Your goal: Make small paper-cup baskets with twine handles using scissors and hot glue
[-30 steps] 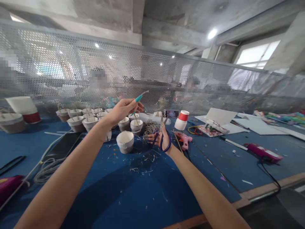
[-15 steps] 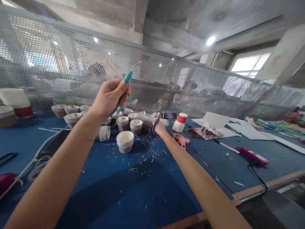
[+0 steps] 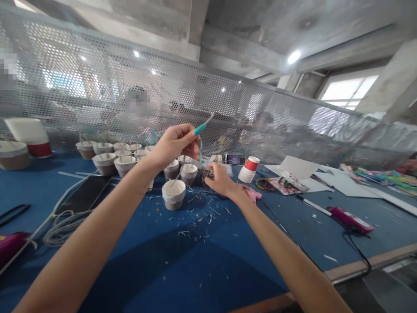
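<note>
While my left hand (image 3: 177, 141) pinches string (image 3: 210, 118), right hand (image 3: 221, 179) at four o'clock touches cord bundle (image 3: 207, 174); whether its fingers grip, I cannot tell.

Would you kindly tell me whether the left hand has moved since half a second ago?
Yes: judged against the front cup on the table, the left hand has shifted to the right and lower in the view.

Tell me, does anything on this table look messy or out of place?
Yes, a little: pale scraps lie scattered on the blue tabletop, beside and in front of the nearest small cup, untidy next to the grouped cups behind it. The red-and-white stack also appears to lean, though the lens may exaggerate that.
</note>
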Tool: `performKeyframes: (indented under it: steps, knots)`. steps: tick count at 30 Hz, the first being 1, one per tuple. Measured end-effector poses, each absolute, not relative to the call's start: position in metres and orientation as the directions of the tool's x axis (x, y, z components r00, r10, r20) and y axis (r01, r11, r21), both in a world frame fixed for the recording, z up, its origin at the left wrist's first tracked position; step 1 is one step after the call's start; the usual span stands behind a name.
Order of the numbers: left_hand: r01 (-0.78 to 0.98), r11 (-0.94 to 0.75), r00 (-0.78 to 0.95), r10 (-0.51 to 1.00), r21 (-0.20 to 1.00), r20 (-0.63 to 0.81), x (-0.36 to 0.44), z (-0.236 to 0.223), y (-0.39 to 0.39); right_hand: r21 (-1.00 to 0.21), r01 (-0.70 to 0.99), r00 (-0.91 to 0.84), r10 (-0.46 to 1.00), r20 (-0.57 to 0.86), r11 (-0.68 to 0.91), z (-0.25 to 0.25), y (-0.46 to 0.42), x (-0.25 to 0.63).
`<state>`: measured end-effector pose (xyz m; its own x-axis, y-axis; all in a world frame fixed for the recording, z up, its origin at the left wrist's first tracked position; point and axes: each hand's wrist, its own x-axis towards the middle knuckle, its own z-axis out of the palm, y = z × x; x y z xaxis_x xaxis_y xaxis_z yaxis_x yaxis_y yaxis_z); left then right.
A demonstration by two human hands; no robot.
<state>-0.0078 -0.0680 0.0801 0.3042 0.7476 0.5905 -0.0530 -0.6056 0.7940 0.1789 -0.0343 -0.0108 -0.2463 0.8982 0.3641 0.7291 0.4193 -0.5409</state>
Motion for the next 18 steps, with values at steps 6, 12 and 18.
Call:
performKeyframes:
  steps: [6,12,18]
  knots:
    - [-0.244,-0.466,0.356,0.773,0.850,0.526,0.011,0.056,-0.054,-0.885,-0.146,-0.625,0.651,0.430,0.443,0.004,-0.084,0.150]
    - [-0.298,-0.466,0.222,0.815,0.833,0.535,-0.001,0.065,-0.075,-0.951,-0.250,-0.563,0.772,0.297,0.183,-0.004,-0.103,0.174]
    - [-0.063,-0.338,0.246,0.906,0.939,0.343,-0.029,0.023,-0.092,-0.996,0.042,-0.607,0.794,0.036,0.078,-0.030,-0.104,0.226]
